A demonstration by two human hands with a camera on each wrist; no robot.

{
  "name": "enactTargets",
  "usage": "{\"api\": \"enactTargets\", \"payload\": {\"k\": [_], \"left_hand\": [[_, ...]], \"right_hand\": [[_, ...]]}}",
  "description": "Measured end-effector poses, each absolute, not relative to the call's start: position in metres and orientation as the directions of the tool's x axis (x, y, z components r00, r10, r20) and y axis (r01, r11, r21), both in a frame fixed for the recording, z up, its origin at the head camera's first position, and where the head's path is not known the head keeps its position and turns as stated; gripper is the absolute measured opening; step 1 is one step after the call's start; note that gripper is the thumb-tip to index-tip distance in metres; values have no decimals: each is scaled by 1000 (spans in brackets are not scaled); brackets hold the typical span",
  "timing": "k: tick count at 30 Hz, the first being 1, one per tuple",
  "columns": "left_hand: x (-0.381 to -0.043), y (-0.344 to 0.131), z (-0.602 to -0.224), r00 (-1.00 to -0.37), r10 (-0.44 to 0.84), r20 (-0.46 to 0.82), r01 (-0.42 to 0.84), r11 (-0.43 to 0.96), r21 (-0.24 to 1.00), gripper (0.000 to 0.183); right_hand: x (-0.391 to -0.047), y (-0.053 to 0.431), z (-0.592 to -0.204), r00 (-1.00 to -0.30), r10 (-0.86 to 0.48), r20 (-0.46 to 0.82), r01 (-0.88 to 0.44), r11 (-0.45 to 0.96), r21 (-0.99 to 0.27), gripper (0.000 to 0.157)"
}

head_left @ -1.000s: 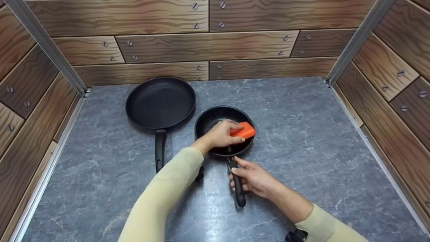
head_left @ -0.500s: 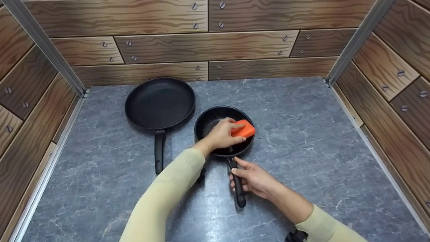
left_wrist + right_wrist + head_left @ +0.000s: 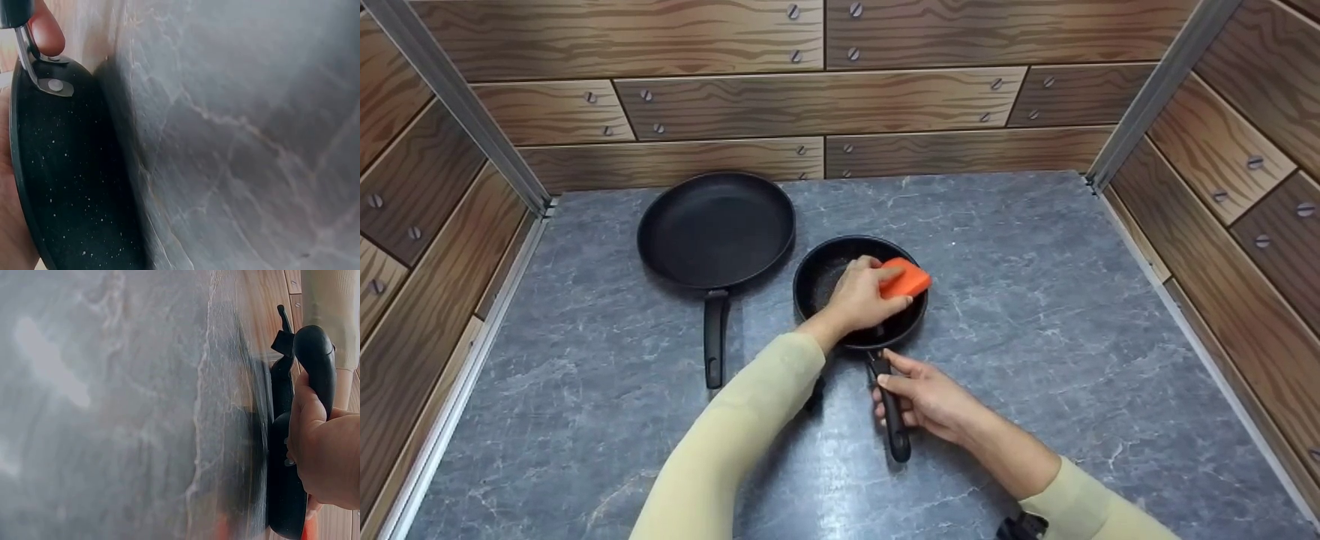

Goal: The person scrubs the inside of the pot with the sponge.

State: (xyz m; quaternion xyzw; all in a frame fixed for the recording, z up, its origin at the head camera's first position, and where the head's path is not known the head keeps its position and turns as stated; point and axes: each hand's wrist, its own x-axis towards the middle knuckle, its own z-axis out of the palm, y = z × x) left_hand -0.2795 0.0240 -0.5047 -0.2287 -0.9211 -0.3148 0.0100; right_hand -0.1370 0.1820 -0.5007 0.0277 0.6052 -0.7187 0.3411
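Note:
A small black frying pan sits on the grey marbled tabletop, its handle pointing toward me. Inside it, my left hand grips an orange sponge against the right part of the pan's inner wall. My right hand holds the pan's black handle, thumb on top and fingers curled beneath. In the left wrist view the speckled outer side of the pan shows, with its riveted metal bracket. In the right wrist view my right hand is wrapped on the handle; only a sliver of the sponge shows.
A larger black frying pan stands to the left and farther back, its handle toward me near my left forearm. Wood-patterned walls enclose the grey tabletop at the back and both sides.
My left hand has slid the orange sponge slightly away from me along the pan's right inner side. The right hand and the small pan stay nearly still.

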Motion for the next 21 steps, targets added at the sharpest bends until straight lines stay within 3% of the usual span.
{"api": "enactTargets", "payload": {"k": [11,16,21], "left_hand": [[-282,25,-504,-884,434,174,466,780,418,62],[-288,19,-503,-838,515,180,545,774,323,59],[-294,9,-504,-757,621,204,650,746,142,56]], "right_hand": [[-137,183,-500,-772,-458,-442,510,-30,-860,76],[-137,182,-501,-776,-455,-437,508,-40,-861,76],[-136,181,-501,-781,-448,-436,505,-40,-862,76]]}}
